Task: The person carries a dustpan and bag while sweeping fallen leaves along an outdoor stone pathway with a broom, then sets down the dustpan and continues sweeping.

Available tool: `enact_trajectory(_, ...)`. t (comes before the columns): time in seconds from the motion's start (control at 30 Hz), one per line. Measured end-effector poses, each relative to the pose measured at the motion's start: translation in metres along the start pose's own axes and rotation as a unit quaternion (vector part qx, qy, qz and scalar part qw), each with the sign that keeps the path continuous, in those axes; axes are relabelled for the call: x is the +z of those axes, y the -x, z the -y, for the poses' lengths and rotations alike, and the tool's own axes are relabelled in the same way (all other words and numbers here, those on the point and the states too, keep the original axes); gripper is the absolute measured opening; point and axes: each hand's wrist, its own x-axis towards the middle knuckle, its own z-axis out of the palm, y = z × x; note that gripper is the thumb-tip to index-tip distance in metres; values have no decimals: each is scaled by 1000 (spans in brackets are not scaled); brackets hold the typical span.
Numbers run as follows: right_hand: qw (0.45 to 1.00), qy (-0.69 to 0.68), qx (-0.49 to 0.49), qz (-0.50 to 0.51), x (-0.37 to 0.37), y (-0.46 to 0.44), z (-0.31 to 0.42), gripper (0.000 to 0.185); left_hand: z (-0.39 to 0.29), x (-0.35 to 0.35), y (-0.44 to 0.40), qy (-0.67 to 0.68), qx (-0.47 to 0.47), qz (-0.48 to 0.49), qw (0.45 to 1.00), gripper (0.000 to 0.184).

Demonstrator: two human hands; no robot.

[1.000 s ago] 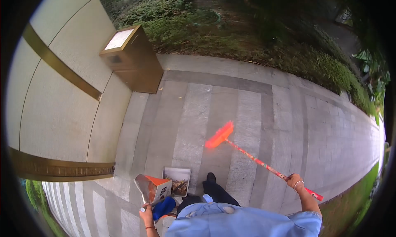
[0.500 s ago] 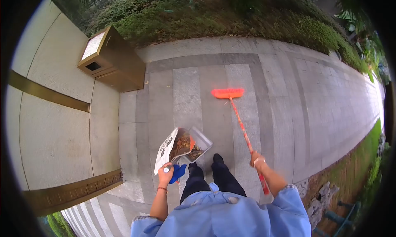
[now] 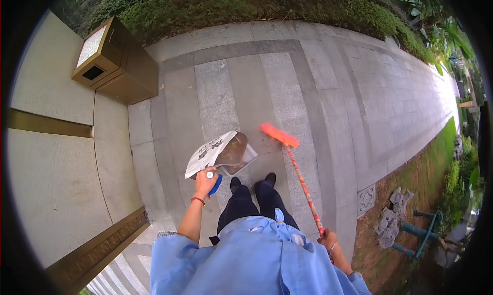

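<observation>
My left hand [image 3: 205,179] is closed around an upright handle, whose pale round end shows above the fist. Below it is a grey dustpan [image 3: 250,160] at ground level, just ahead of my feet. A white sack with dark print [image 3: 209,152] hangs beside that hand, its mouth open over the pan; brown leaf litter shows dimly inside. Something blue [image 3: 216,185], perhaps cloth, is under the left hand. My right hand [image 3: 327,239] grips the red patterned stick of a broom [image 3: 304,183]. The orange broom head, blurred, is over the paving just right of the dustpan.
A brown metal litter bin [image 3: 121,64] stands by the pale wall [image 3: 51,174] on the left. Hedges [image 3: 246,7] border the far side of the stone paving [image 3: 339,141]. Right of me are a drain cover [image 3: 366,199], a rock [image 3: 393,215] and green posts [image 3: 418,232].
The broom has been drawn back towards me, its head now tilted and nearer the dustpan. My right hand is lower. The sack's opening has turned, showing less litter. The whole view has shifted.
</observation>
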Motion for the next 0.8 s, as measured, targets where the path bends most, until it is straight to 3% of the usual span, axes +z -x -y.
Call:
enact_trajectory(0.13,984,-154,85,10,3,-24,-3,24,7,-2,1,-43,48,21,998,21)
enact_trajectory(0.23,991,-133,-6,2,-10,-67,9,23,3,-6,-1,-58,66,32,996,21)
enact_trajectory(0.33,984,-160,1,79,13,-79,28,23,6,-9,-2,-64,53,47,995,20)
enact_trajectory(0.4,981,-176,14,85,39,-40,54,18,6,-8,-6,-65,46,56,995,20)
enact_trajectory(0.47,981,-113,-153,37,78,-28,47,20,6,-3,-10,-67,47,58,995,20)
enact_trajectory(0.5,976,-159,-124,80,82,-26,45,20,5,-1,-12,-58,31,65,996,20)
enact_trajectory(0.57,952,-251,-66,165,52,4,62,19,2,-2,-15,-40,2,78,996,21)
enact_trajectory(0.67,825,-472,-39,307,4,37,60,15,14,-4,-17,-6,39,70,997,22)
enact_trajectory(0.77,834,-479,-92,258,1,47,61,14,20,1,-13,19,45,50,998,24)
enact_trajectory(0.8,892,-381,-108,217,-2,41,68,14,22,4,-11,31,53,40,997,25)
